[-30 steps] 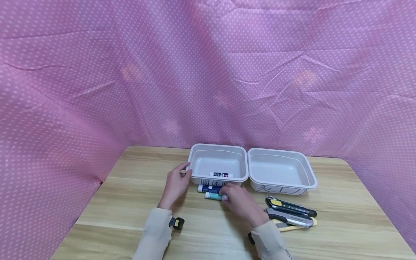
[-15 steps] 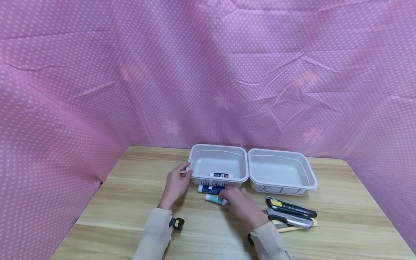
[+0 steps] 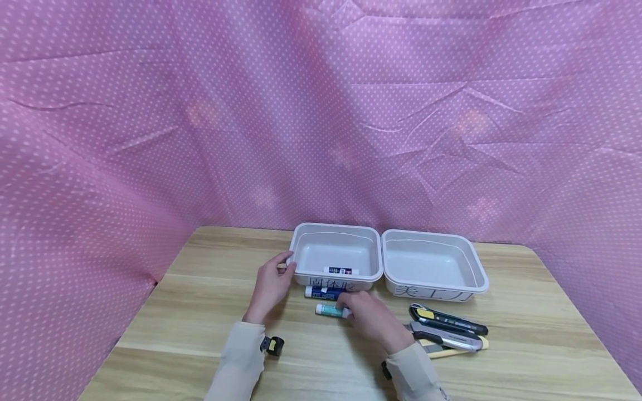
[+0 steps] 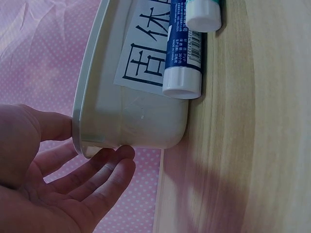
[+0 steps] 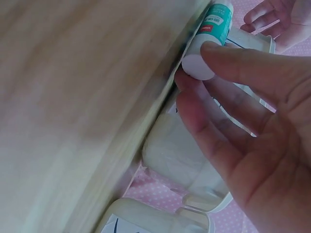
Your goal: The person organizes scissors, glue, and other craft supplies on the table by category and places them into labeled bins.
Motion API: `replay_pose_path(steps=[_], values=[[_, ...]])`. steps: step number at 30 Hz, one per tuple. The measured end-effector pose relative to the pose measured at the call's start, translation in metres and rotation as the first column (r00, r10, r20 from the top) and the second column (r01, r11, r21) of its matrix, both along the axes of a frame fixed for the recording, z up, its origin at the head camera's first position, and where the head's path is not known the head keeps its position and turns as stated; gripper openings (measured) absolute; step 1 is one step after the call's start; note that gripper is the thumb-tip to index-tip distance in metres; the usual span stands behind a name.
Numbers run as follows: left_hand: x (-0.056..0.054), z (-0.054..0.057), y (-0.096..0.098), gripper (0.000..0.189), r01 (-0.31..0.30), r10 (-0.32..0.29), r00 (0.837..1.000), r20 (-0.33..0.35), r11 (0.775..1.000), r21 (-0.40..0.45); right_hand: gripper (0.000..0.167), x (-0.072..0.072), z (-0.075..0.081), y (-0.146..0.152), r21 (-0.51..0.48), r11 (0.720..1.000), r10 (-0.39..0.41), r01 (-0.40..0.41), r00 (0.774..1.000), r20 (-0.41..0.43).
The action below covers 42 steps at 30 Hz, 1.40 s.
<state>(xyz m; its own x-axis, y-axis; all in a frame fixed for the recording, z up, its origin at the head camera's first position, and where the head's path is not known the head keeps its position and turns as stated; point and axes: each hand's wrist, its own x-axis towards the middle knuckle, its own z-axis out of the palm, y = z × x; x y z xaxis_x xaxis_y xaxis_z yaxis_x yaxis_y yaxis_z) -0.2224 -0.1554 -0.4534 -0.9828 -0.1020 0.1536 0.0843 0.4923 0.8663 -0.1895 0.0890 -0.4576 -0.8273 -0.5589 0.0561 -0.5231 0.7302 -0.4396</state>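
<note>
My left hand (image 3: 271,284) holds the left corner of a white plastic box (image 3: 333,226), thumb at the rim and fingers beneath it in the left wrist view. With thumb and fingertips, my right hand (image 3: 373,317) pinches the white end of a green glue stick (image 3: 328,311) lying in front of that box. Between them, against the box's labelled front, lies a larger blue glue stick (image 3: 321,293), its right end hidden by my right hand. Another dark glue stick (image 3: 341,271) lies inside the box.
A second white box (image 3: 426,234), also labelled, stands close to the right of the first. Several utility knives (image 3: 448,328) lie piled to the right of my right forearm. Pink dotted cloth (image 3: 321,139) hangs behind the wooden table (image 3: 175,328).
The green glue stick has shifted slightly toward the table's front, away from the blue one, with my right hand on it. My left hand has stayed at the box corner.
</note>
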Motion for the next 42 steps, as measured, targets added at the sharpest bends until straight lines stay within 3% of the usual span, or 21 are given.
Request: replay_pose_path(steps=[12,28,35,42], values=[[0.0,0.0,0.0,0.042,0.004,-0.003,1.0,0.006,1.0,-0.008,0.027,0.002,0.007,0.002,-0.048,0.998,0.026,-0.028,0.999,-0.044],[-0.001,0.0,-0.001,0.043,0.016,-0.016,1.0,-0.006,1.0,0.001,0.034,0.006,0.03,0.012,-0.1,0.995,-0.024,0.014,0.995,-0.096],[-0.001,0.0,-0.001,0.042,0.012,-0.012,1.0,0.005,1.0,0.001,0.028,0.009,0.042,0.015,-0.112,0.992,-0.062,0.052,0.994,-0.092],[-0.001,-0.002,-0.001,0.042,0.019,-0.019,1.0,0.003,1.0,0.003,0.029,0.01,0.045,0.017,-0.107,0.991,-0.095,0.081,0.985,-0.14]])
